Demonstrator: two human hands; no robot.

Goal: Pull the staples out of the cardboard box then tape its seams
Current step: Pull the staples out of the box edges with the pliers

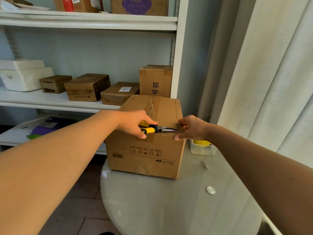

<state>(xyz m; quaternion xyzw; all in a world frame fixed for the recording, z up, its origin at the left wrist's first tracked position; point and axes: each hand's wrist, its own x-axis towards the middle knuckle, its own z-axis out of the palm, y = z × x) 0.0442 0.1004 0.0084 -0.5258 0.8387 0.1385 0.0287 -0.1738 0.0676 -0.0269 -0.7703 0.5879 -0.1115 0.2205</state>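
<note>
White shelf (50, 99) carries several small cartons (87, 87); a clear tub (203, 149) sits on the glass surface (169, 209); curtain (271, 65) hangs right.

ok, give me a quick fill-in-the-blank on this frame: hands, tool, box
1. The left hand grips ____ with yellow handles.
2. The tool's tips point toward the ____ hand, at the box's top front edge.
3. The box stands on a round ____ table.
4. Loose staples lie on the table to the ____ of the box.

Missing: pliers; right; glass; right
</note>
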